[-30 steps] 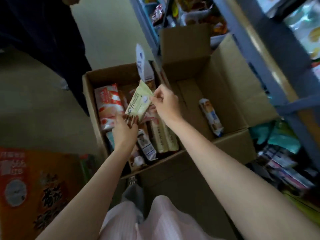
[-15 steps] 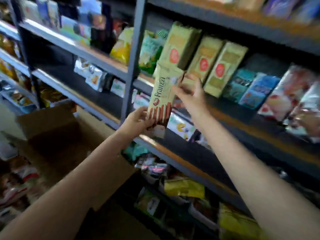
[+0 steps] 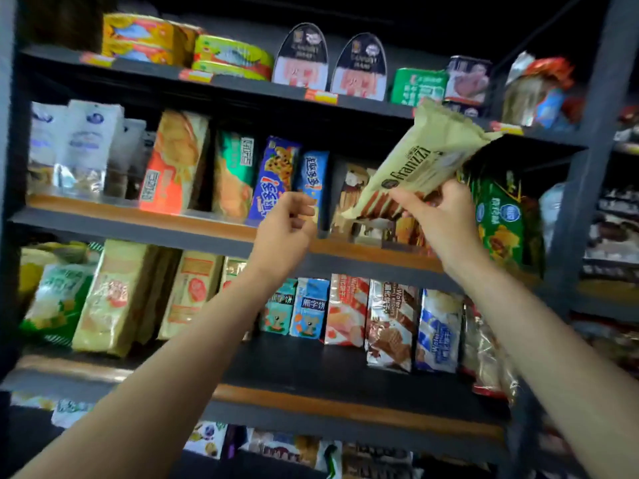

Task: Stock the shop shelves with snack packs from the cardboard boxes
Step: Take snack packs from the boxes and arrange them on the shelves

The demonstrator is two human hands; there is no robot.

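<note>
A pale cream snack pack (image 3: pixel 420 160) marked Franzzi is tilted in the air, its top end pointing up to the right, in front of the middle shelf (image 3: pixel 214 229). My right hand (image 3: pixel 437 221) grips the pack's lower end from below. My left hand (image 3: pixel 287 229) hangs just left of it with fingers loosely curled and nothing in them, apart from the pack. Similar brown-striped packs (image 3: pixel 375 229) stand on the shelf right behind the held pack. No cardboard box is in view.
The dark metal rack holds upright biscuit and wafer packs on the middle and lower shelf (image 3: pixel 311 406), tins (image 3: pixel 228 57) on the top shelf. A green pack (image 3: pixel 501 223) stands right of my right hand. A rack post (image 3: pixel 587 160) rises at the right.
My view has swung up from the boxes to the shelves. My left hand has let go of the pack; the right hand alone now carries it up and to the right, tilted.
</note>
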